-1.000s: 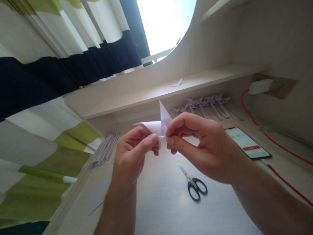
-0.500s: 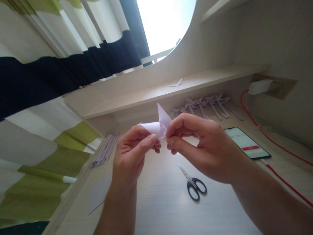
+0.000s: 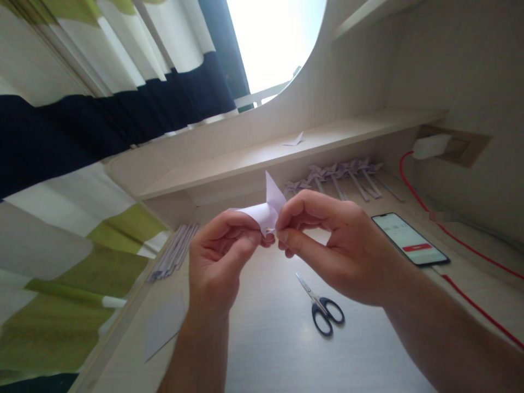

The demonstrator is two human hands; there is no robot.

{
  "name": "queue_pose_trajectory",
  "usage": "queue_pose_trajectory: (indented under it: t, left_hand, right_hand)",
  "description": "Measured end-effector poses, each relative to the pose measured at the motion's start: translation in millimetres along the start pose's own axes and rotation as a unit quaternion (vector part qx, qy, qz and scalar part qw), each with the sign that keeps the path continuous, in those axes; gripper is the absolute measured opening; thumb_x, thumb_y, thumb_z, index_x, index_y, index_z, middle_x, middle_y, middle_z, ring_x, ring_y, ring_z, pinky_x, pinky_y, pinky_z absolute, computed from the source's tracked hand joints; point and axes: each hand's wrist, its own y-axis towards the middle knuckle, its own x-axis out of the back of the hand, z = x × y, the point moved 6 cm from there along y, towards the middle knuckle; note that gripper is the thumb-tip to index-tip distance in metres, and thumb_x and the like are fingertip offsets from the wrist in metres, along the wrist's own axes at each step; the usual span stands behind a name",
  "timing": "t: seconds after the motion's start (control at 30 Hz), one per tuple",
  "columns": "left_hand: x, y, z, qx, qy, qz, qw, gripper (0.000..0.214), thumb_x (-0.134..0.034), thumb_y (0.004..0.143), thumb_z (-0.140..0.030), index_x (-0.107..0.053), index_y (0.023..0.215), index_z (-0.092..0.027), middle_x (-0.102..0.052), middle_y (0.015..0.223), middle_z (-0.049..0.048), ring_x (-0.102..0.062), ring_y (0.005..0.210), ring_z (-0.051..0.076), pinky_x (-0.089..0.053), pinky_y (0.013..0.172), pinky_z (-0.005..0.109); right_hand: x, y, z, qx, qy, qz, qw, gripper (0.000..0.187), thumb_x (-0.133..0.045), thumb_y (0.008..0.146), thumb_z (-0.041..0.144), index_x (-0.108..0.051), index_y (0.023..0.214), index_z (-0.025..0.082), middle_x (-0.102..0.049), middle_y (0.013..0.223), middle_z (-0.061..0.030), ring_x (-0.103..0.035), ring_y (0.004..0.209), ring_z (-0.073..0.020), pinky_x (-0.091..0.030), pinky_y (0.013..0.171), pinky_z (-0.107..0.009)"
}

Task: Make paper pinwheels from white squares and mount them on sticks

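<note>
Scissors [image 3: 317, 301] (one) and phone [image 3: 410, 240] (one) lie on desk [image 3: 286, 355]; folded paper [image 3: 254, 214] (one) held above it, left hand [image 3: 216, 254] closed on its left part, right hand [image 3: 333, 240] pinched together at its right edge.

Scissors [image 3: 317, 299] lie on the desk [image 3: 278, 349]; phone [image 3: 409, 239] right (pinwheels [image 3: 334, 172] behind).
</note>
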Motion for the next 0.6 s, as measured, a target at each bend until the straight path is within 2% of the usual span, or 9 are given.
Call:
queue_pose_trajectory:
  t: [0.37,0.6]
  left_hand:
    - [3.5,-0.1,-0.4,0.003,0.016,0.021,1.000,0.009,-0.084,0.082,-0.013,-0.081,0.088,-0.019,-0.077,0.076,0.0040,-0.071,0.064,0.015,-0.059,0.061,0.025]
    - [3.1,-0.4,-3.1,-0.007,0.043,0.008,0.999,0.009,-0.087,0.079,-0.013,-0.082,0.084,-0.019,-0.075,0.075,0.0035,-0.069,0.065,0.014,-0.058,0.061,0.025]
  right_hand:
    - [-0.6,-0.2,-0.8,-0.027,0.109,0.032,0.993,0.015,-0.064,0.093,0.004,-0.067,0.099,0.017,-0.074,0.086,-0.0010,-0.071,0.075,-0.0139,-0.056,0.068,-0.026]
    - [-0.1,-1.4,-0.4,-0.033,0.109,0.033,0.993,0.014,-0.063,0.094,0.004,-0.066,0.098,0.017,-0.072,0.082,-0.0006,-0.070,0.073,-0.0140,-0.056,0.066,-0.026]
